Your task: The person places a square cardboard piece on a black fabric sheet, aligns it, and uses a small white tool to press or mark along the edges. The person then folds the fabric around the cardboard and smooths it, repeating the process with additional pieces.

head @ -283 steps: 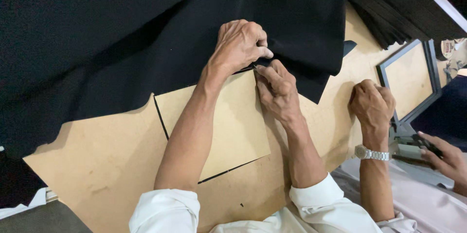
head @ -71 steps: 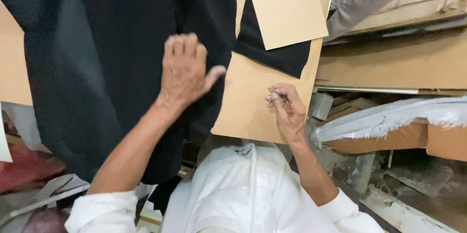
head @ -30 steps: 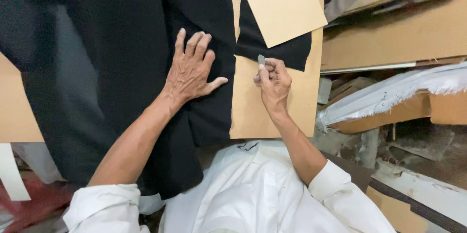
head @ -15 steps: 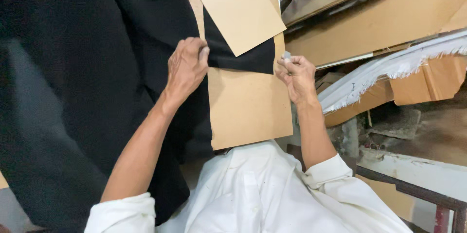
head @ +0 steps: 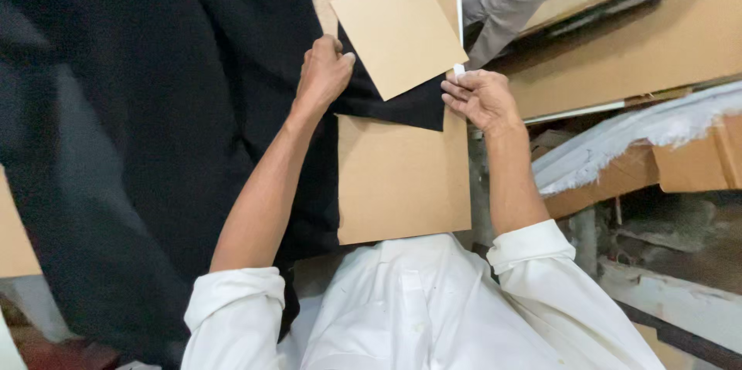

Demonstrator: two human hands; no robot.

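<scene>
Now, the biggest thing in view: the black fabric spreads wide, well off to the left of the large cardboard pattern, with a strip of it lying across that pattern's upper part. The large cardboard pattern lies flat and square right in front of the white shirt. Above it, resting tilted on the black strip, sits the smaller cardboard piece.

Left hand is just above the large pattern's upper left corner, fingers curled down and clenched on the fabric's edge. Right hand is at the pattern's upper right corner, fingers pinched on something small and pale right by the strip's end; what it is, I can't tell.

To do this well, I'd say keep the left hand pinning the cloth flat so it can't creep, keep the strip taut and free of wrinkles between the two hands, and line its edge true against the big pattern's straight side before pressing anything down.
</scene>
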